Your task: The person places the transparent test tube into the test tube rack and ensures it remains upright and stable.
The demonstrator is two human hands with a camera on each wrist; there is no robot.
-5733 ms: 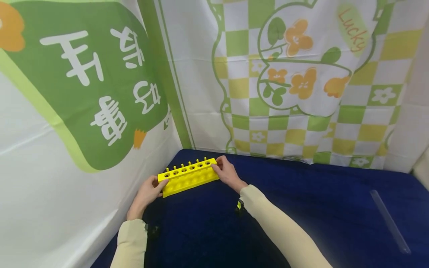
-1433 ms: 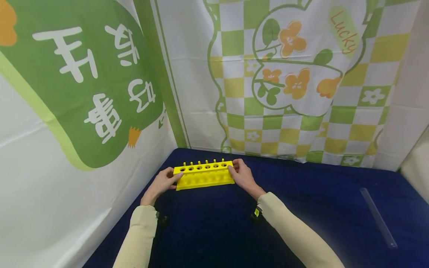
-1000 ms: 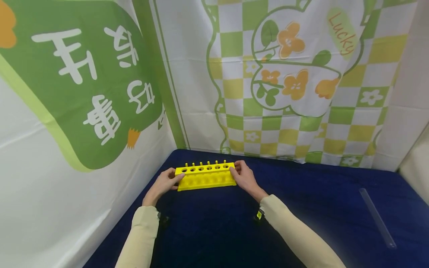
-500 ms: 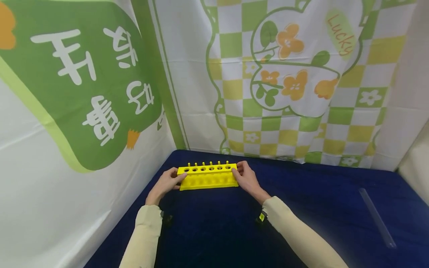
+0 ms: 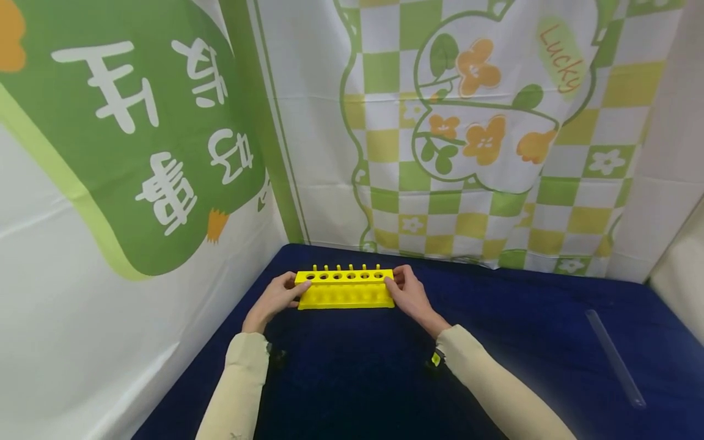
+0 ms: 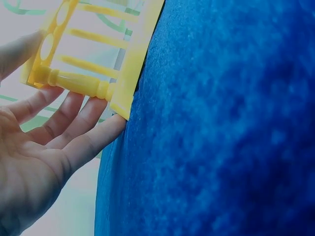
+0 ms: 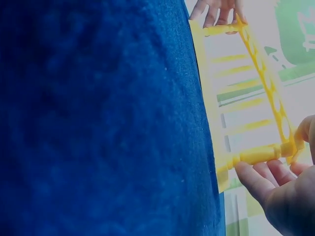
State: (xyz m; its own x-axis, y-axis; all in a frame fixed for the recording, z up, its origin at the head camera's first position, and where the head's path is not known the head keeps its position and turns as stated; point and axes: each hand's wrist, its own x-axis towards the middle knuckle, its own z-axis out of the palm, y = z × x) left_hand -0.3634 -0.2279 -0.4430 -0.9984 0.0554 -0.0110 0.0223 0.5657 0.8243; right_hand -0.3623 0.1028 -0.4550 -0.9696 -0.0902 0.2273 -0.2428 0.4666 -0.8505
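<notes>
A yellow test tube rack [image 5: 345,297] stands upright near the back of the blue-covered table, with one row of round holes along its top and a row of short pegs behind. At its left end my left hand [image 5: 275,299] grips it, thumb on the top front edge. My right hand [image 5: 411,297] holds the opposite end in the same way. In the left wrist view the fingers touch the turned end post [image 6: 81,84], and the little fingertip is right at the base. The right wrist view shows the rack [image 7: 251,155] between both hands.
A clear tube [image 5: 614,357] lies slantwise on the dark blue cloth [image 5: 522,342] at the right. White and green printed curtains [image 5: 330,153] rise along the left side and the back edge of the table.
The rack has shifted to the right and turned from a slant until it lies nearly level across the view. Both hands have kept hold of its ends and moved with it.
</notes>
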